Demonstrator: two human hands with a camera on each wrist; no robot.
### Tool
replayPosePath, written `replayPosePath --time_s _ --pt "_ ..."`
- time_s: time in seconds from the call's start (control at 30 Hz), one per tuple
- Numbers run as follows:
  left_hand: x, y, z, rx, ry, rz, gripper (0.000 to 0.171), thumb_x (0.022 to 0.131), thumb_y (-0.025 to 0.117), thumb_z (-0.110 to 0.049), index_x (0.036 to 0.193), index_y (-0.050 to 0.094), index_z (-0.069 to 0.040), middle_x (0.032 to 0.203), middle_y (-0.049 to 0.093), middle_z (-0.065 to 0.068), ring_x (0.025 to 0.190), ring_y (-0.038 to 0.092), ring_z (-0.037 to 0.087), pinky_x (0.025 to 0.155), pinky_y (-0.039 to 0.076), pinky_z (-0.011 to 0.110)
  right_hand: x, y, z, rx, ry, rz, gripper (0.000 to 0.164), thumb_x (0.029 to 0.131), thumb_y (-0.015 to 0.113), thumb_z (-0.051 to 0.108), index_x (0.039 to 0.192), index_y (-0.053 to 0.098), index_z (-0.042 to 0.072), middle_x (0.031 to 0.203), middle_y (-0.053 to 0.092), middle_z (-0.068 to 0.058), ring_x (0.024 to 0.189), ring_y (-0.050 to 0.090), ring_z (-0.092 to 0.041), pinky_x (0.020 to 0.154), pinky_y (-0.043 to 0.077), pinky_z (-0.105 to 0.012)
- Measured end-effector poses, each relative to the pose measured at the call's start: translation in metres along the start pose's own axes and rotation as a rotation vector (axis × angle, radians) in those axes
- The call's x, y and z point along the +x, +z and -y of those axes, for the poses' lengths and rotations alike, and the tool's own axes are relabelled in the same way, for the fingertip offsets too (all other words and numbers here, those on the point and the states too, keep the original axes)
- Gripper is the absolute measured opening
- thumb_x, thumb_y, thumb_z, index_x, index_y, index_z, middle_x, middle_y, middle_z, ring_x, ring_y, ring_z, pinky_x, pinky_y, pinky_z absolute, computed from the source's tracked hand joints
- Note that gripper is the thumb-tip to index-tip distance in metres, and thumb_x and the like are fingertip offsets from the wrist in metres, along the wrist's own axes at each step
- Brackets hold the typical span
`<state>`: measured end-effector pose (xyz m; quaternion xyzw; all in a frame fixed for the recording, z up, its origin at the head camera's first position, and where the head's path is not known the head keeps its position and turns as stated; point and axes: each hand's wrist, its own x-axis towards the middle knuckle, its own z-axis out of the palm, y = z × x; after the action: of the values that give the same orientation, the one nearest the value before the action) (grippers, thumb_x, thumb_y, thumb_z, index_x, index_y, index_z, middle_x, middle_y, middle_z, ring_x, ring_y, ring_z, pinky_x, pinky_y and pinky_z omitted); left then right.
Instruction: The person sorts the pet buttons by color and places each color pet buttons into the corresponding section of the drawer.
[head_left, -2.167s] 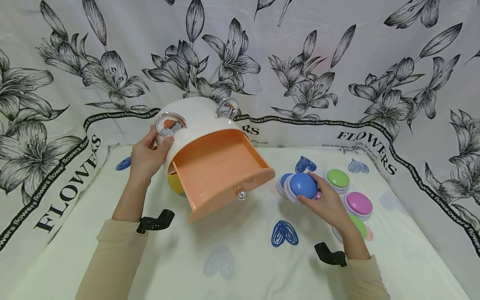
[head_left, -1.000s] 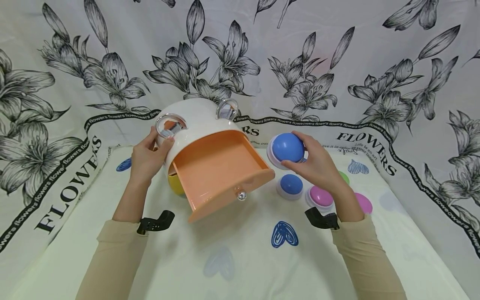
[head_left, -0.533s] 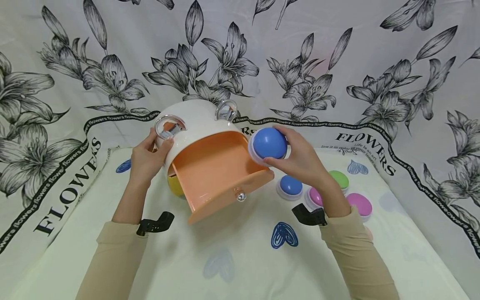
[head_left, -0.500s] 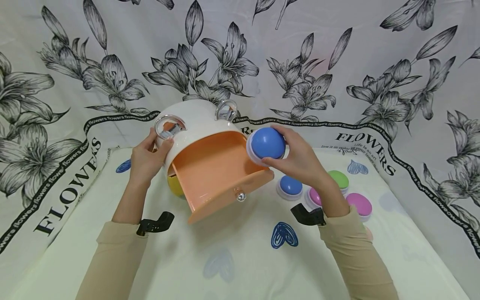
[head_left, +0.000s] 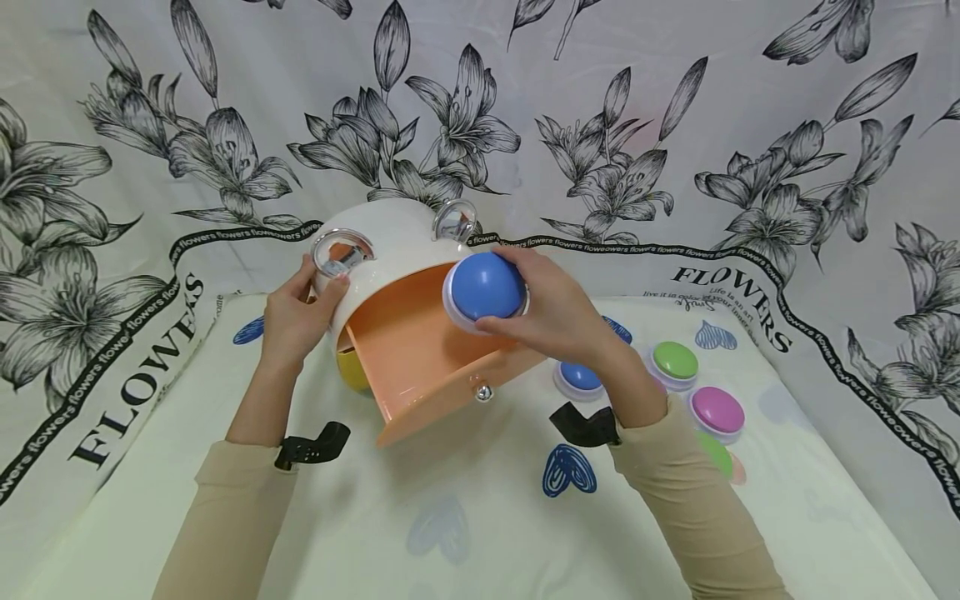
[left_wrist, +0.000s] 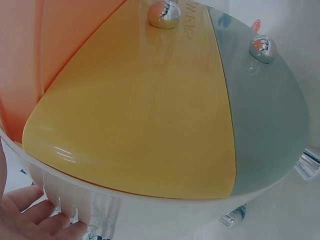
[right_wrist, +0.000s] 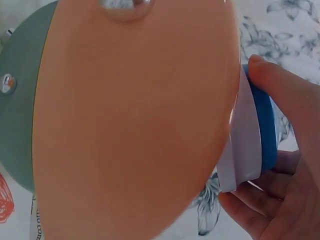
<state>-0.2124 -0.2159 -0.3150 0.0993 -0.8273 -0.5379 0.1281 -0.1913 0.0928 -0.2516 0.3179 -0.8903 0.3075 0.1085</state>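
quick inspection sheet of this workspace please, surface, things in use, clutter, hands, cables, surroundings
surface: white cloth printed with hearts
things in use: white drawer unit, orange drawer pulled out; yellow drawer and grey-green drawer look shut; blue-domed puck held above the orange drawer in the head view
clutter: loose blue puck, green puck, magenta puck and second green puck, partly hidden, on the cloth toward the right
left hand: grips the white drawer unit
right hand: holds the blue-domed puck between thumb and fingers
wrists: black mount on left and right
cables: nothing seen
surroundings: white backdrop with black flower prints and lettering
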Motion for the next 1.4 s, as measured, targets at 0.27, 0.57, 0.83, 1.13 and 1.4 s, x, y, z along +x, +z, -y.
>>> replayPosePath --time_s 0.27,0.57,0.83,1.13,1.4 --pt "0.001 0.0 0.001 -0.003 0.003 0.002 0.076 0.083 0.057 -0.055 0.145 0.026 -0.022 0.15 0.017 -0.015 0.137 0.024 0.016 0.103 0.036 0.036 0.009 0.011 0.02 0.01 -0.035 0.057 0.082 0.072 0.078 0.035 0.137 0.036 0.007 0.133 0.046 -0.007 0.115 0.051 -0.023 0.095 0.047 -0.039" --pt "0.001 0.0 0.001 0.004 -0.001 0.0 0.076 0.083 0.057 -0.055 0.145 0.025 -0.024 0.15 0.017 -0.015 0.138 0.023 0.016 0.104 0.035 0.036 0.019 0.023 0.035 -0.015 -0.039 0.147 0.079 0.072 0.076 0.04 0.135 0.04 0.008 0.129 0.05 -0.004 0.112 0.053 -0.02 0.092 0.049 -0.035" --pt "0.001 -0.001 0.001 0.007 0.0 0.005 0.076 0.083 0.056 -0.055 0.145 0.024 -0.025 0.15 0.017 -0.016 0.138 0.023 0.017 0.104 0.036 0.038 0.025 0.032 0.043 -0.036 0.015 0.241 0.079 0.074 0.073 0.044 0.137 0.037 0.013 0.131 0.046 0.0 0.115 0.05 -0.018 0.093 0.048 -0.035" --pt "0.0 -0.002 0.002 -0.011 0.021 0.012 0.075 0.084 0.057 -0.053 0.144 0.025 -0.023 0.15 0.017 -0.014 0.137 0.023 0.016 0.106 0.033 0.036 0.03 0.042 0.047 -0.035 0.053 0.311 0.08 0.075 0.072 0.045 0.138 0.037 0.011 0.132 0.047 -0.001 0.114 0.051 -0.018 0.092 0.049 -0.033" --pt "-0.001 -0.002 0.001 -0.003 0.011 0.012 0.076 0.083 0.057 -0.054 0.144 0.024 -0.023 0.15 0.017 -0.016 0.137 0.024 0.014 0.106 0.034 0.035 0.037 0.048 0.049 -0.036 0.07 0.382 0.074 0.075 0.072 0.043 0.134 0.041 0.01 0.127 0.051 0.0 0.109 0.053 -0.015 0.089 0.05 -0.03"
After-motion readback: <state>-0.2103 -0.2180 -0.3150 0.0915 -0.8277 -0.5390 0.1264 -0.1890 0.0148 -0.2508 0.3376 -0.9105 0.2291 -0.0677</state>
